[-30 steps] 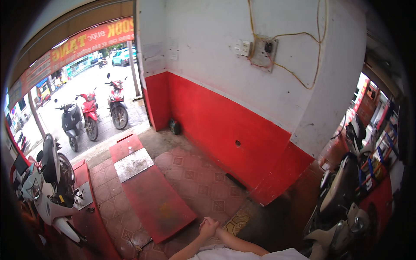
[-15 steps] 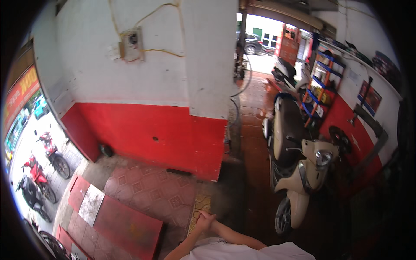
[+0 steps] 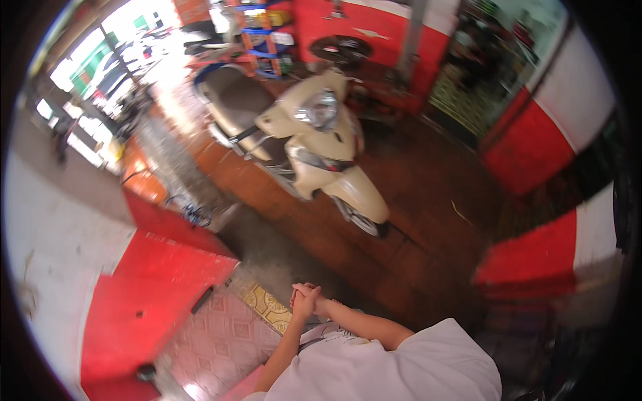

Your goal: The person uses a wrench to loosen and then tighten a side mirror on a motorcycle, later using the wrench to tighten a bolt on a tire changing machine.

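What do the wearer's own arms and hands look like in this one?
Both hands are ungloved, and the forearms are uncovered. The person wears a white top with a small dark print, too blurred to make out.

Hands (image 3: 305, 302) together, perhaps interlaced; scooter (image 3: 311, 142) beyond

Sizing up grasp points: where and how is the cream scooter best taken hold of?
Probably by the black handlebar grip on the picture's left, coming from that side with a wrapping hold. It looks slim and juts out sideways from the cream scooter, whereas the headlight and front fender are broad and rounded.
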Available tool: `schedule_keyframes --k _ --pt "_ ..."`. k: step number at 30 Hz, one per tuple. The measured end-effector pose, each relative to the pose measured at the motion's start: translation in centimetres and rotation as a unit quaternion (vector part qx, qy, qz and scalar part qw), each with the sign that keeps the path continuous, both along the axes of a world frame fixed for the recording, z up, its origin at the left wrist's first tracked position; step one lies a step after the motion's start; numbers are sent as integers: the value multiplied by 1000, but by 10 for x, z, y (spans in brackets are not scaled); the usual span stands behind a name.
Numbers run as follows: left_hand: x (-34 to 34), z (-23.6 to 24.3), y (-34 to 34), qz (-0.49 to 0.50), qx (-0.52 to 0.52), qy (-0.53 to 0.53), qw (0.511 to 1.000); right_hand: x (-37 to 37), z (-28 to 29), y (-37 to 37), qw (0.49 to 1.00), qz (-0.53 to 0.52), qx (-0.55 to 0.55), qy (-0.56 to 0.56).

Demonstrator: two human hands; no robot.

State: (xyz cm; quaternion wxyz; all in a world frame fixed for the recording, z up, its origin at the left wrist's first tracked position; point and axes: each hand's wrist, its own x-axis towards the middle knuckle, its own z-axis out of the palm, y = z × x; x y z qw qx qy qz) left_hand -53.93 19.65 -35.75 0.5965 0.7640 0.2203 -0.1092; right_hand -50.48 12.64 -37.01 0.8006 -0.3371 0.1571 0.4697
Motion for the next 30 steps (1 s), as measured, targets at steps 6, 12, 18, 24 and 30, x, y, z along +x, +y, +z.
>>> schedule_keyframes --k 6,12,18,24,30 --pt "105 15 -62 -178 -37 -47 982 58 7 -64 979 -200 0 -34" --pt "144 -4 -83 -387 -144 50 909 77 16 -93 937 -345 -54 0" --pt "161 -24 -94 -457 -154 24 876 87 11 -97 902 -424 -83 -5" --pt "195 -68 -138 -531 -115 -44 838 114 -17 -142 921 -355 -123 -100" --pt "261 -13 -157 -420 -108 -105 895 168 25 -166 916 -358 -133 -125"
